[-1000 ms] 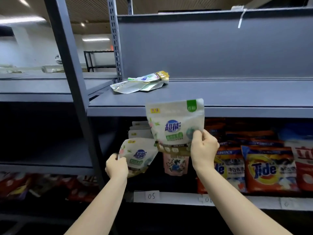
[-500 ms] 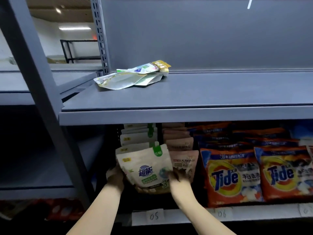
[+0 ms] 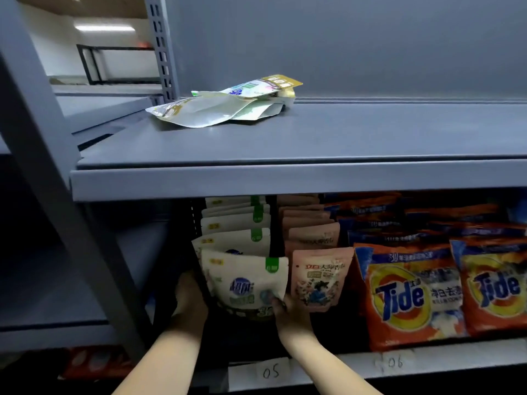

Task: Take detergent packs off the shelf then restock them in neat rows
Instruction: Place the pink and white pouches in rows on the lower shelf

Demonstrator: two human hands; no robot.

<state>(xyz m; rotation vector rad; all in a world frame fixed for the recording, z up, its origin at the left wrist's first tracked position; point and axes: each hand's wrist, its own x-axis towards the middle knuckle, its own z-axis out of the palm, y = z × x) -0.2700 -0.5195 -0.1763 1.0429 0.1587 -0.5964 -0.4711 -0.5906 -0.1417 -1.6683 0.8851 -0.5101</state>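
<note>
A white detergent pouch [image 3: 245,283] with a green tab stands at the front of a row of like white pouches [image 3: 235,223] on the lower shelf. My left hand [image 3: 189,300] holds its left edge. My right hand [image 3: 289,313] pinches its lower right corner with the thumb on the front. A few more white pouches [image 3: 222,108] lie flat in a loose pile on the grey upper shelf [image 3: 285,178].
A row of pink pouches [image 3: 318,277] stands right of the white row. Orange Tide bags [image 3: 413,292] fill the shelf further right. Labels 05 [image 3: 271,372] and 06 [image 3: 395,362] mark the shelf's front rail. A grey upright post [image 3: 57,195] crosses at left.
Both hands brought the white pouches from in front of the upper shelf's edge down into the lower shelf. The front pouch now stands upright in its row. The view moved closer.
</note>
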